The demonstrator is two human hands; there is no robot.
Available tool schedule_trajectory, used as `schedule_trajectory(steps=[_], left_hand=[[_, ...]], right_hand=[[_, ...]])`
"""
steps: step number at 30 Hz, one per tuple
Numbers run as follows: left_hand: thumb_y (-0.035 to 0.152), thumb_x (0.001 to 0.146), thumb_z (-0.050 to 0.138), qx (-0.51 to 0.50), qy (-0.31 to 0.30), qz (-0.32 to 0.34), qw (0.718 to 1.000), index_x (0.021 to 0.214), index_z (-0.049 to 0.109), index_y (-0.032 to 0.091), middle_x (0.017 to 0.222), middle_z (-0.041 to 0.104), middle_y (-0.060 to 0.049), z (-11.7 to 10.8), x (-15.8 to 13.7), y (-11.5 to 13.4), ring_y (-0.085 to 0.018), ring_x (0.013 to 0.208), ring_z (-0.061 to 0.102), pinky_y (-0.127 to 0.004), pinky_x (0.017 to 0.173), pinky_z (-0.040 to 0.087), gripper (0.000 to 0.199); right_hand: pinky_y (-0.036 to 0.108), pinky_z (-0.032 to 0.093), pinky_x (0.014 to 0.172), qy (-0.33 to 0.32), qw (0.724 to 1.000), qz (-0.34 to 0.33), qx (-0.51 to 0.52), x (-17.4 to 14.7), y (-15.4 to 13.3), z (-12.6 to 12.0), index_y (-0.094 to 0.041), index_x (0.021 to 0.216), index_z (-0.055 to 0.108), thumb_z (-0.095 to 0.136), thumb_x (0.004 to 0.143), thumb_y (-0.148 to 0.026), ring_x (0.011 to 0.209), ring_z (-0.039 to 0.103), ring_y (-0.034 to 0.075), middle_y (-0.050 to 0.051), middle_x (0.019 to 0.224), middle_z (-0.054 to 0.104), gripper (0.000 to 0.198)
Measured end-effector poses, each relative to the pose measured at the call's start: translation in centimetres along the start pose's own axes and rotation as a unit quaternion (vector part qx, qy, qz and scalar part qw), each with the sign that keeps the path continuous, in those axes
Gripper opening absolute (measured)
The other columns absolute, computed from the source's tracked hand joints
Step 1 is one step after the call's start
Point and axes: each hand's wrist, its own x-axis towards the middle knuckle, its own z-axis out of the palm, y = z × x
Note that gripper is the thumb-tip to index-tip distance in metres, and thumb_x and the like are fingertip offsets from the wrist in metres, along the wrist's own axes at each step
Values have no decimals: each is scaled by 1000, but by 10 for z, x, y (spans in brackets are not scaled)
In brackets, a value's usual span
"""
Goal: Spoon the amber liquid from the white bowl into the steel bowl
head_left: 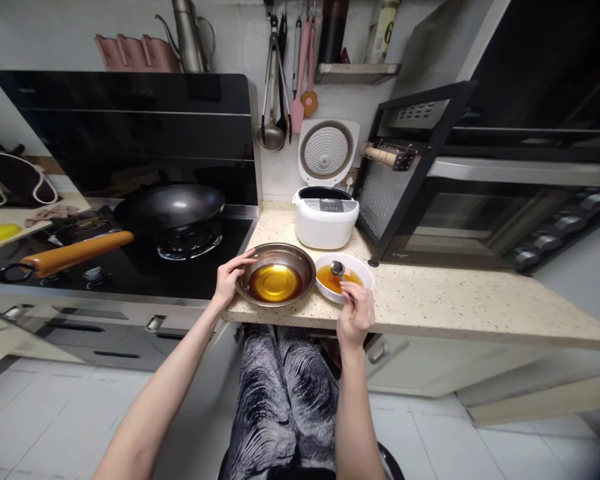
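My left hand (pixel 227 279) grips the left rim of a wide metal bowl (pixel 307 263), its fingers reaching over the edge. Clear yellow-brown liquid (pixel 275 283) lies in that bowl. Pinched in my right hand (pixel 356 312) is a small metal spoon (pixel 337 268), its head over the white bowl (pixel 369 275). Orange-yellow liquid (pixel 330 280) fills part of the white bowl; whether the spoon's head touches it I cannot tell. The two bowls stand side by side at the counter's front edge.
Behind the bowls stands a white rice cooker (pixel 327 223) with its lid raised. A black wok (pixel 175 207) rests on the stove at left, its wooden handle (pixel 80 253) pointing towards the front. An oven (pixel 460 220) is at right on the speckled counter (pixel 455 300).
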Motion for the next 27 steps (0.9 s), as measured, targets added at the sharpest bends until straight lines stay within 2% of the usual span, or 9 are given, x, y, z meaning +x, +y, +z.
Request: schedule_trajectory(steps=[3,8,11,13,16,21,24,27], left_hand=[[18,70,53,2,3,0,1000,94,85,21,132,74,-7,0,0,1,-33,134,63,-51,123,41,40],[18,70,53,-3,2,5,1000,95,85,21,131,75,-6,1,0,0,-33,133,64,-52,122,42,41],[18,70,52,-4,0,5,1000,95,85,21,131,74,-6,1,0,0,-34,134,63,-52,122,42,42],[18,70,52,-5,-2,2,1000,96,85,21,132,74,-7,1,0,1,-34,134,63,-52,122,42,42],[18,69,51,-6,-4,-2,1000,95,85,20,133,73,-7,2,0,1,-34,134,63,-52,122,42,43],[17,68,51,-12,-1,1,1000,95,85,20,131,75,-6,3,0,1,-34,132,64,-52,122,42,44],[17,68,51,-15,-1,5,1000,95,85,20,130,75,-6,3,0,1,-34,132,64,-52,121,43,43],[17,68,51,-13,0,7,1000,95,85,21,131,74,-6,3,-1,1,-33,132,64,-51,121,43,44]], right_hand=[[41,59,86,-39,999,-15,11,0,2,-3,-23,104,69,54,100,-13,93,72,21,6,95,76,18],[47,59,88,-104,994,5,22,-4,5,-9,-24,103,71,50,98,-13,96,71,24,7,98,77,25],[48,59,87,-122,992,0,16,-4,7,-12,-24,104,71,48,98,-12,96,70,24,7,98,77,27],[46,59,85,-96,995,-5,10,-3,6,-11,-24,102,71,50,99,-13,92,70,23,6,95,76,24],[42,58,82,-20,1000,5,14,0,-1,-8,-24,101,69,56,98,-15,89,71,21,5,92,74,16],[39,57,83,98,987,102,72,3,-26,0,-22,97,66,56,102,-22,87,71,19,5,91,72,11],[39,59,80,110,974,165,110,2,-41,6,-22,94,63,57,102,-30,84,71,19,4,87,70,13],[38,59,79,62,964,210,153,-4,-48,13,-22,92,62,57,102,-33,84,71,20,4,85,69,15]])
